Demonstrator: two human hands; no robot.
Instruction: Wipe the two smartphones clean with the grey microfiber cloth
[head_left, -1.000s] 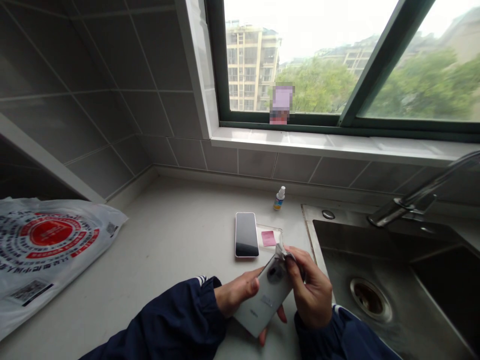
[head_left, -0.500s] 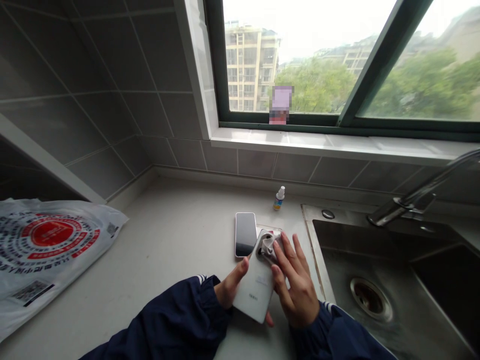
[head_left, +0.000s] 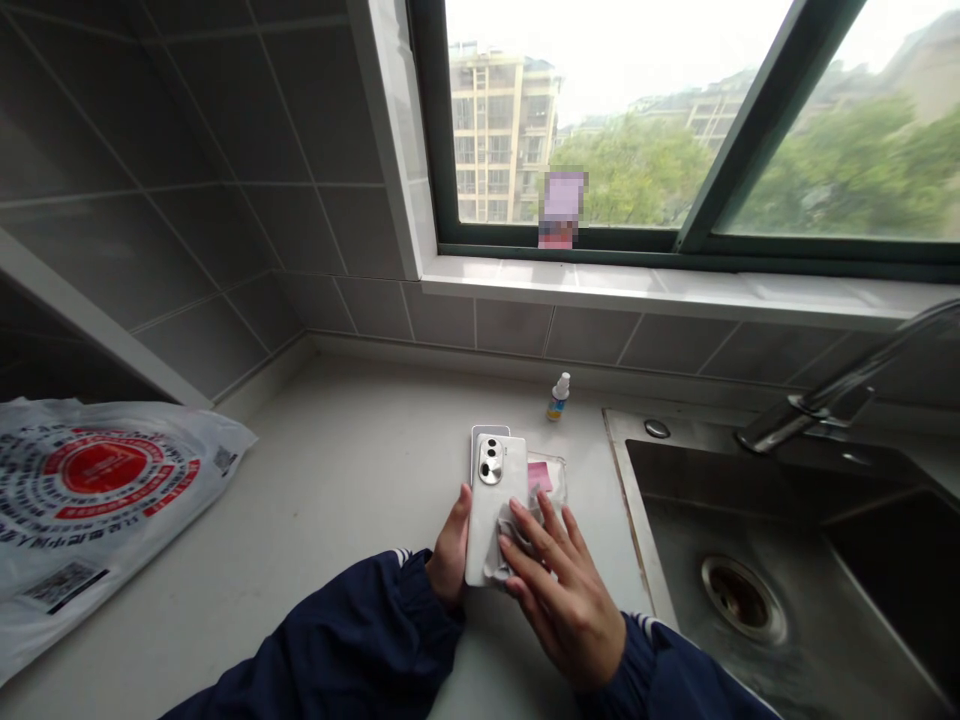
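Note:
A white smartphone [head_left: 499,500] faces back side up, its round-cornered camera block at the top left. My left hand [head_left: 451,550] grips it along the left edge, thumb up the side and the other fingers hidden beneath. Over the lower part of its back, my right hand [head_left: 566,590] presses a crumpled light grey cloth [head_left: 501,560] under its fingers. Behind the held phone, a second phone [head_left: 491,431] lies on the counter, mostly covered from view. A clear phone case [head_left: 559,470] with a pink paper in it lies to the right.
A small spray bottle [head_left: 558,397] with a white cap stands near the back wall. To the right is a steel sink [head_left: 619,500] with a chrome faucet [head_left: 787,420]. A white plastic bag [head_left: 187,440] with red print lies on the counter [head_left: 337,480] at left.
The white phone has turned more upright and shifted, now covering most of the second phone. My right hand with the cloth has gone from the camera block down to the phone's lower back.

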